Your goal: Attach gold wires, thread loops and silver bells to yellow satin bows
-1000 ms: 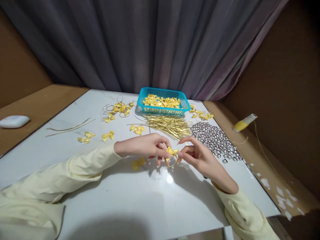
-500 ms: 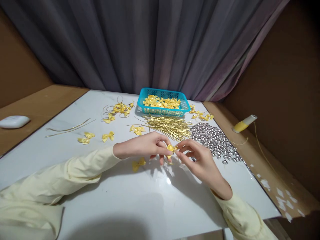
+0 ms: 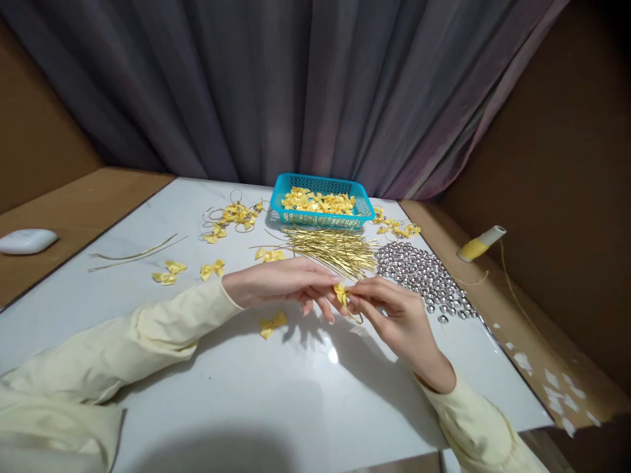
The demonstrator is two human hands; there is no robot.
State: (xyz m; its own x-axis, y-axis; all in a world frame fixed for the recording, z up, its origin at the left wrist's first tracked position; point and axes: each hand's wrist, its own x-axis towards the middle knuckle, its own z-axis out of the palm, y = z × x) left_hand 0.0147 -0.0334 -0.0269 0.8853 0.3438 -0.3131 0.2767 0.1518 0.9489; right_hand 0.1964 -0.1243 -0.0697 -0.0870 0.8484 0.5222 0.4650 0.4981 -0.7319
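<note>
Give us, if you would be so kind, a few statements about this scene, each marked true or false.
1. The right hand has its fingertips on a yellow bow. True.
2. The left hand lies flat on the table. False: the left hand is raised above the table, close to that bow.
3. The silver beads lie to the right of the gold wires. True.
4. The basket is red and full of beads. False: the basket is blue and holds yellow bows.
5. A loose bow lies on the table in front of the left hand, nearer the person. True.
</note>
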